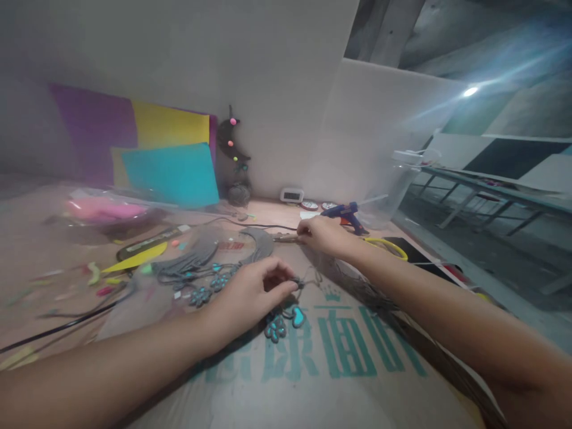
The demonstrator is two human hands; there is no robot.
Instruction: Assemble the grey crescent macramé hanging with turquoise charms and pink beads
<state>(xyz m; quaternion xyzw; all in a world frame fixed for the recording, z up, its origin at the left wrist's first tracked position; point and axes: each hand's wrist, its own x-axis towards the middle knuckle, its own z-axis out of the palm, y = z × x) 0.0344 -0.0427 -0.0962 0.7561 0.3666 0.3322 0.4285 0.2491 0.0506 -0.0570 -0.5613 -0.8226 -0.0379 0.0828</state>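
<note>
The left hand (250,292) reaches in from the near left, palm turned down and inward, thumb and index finger bent together in a pinch on a small grey piece (298,283). Just below those fingertips, on the printed board (357,387), lie a grey-and-blue paw-shaped ornament (275,328) and, beside it to the right, a blue drop-shaped piece (297,317) edged in grey. The right hand (324,233) stretches farther across from the near right, forearm long and slanting, wrist bent, fingers curled down at the right end of a slim tool (285,239); whether they close on it, I cannot tell.

Left of the hands, blue-and-grey flower pieces (200,296) lie near a grey crescent (261,243) and a grey fringe (192,259). Judging from this, the blue-filled ornaments look formed, while the loose cords around them suggest the joining is unfinished; how the parts connect is too blurred to tell.

Farther left are a cutter knife (149,243) and a yellow scrap (136,258). At the far side stand a white clock (292,195) and, to its right, a blue glue gun (342,211). A dark crescent decoration (233,143) with coloured balls is against the far wall (277,89), beside coloured sheets (172,176).
</note>
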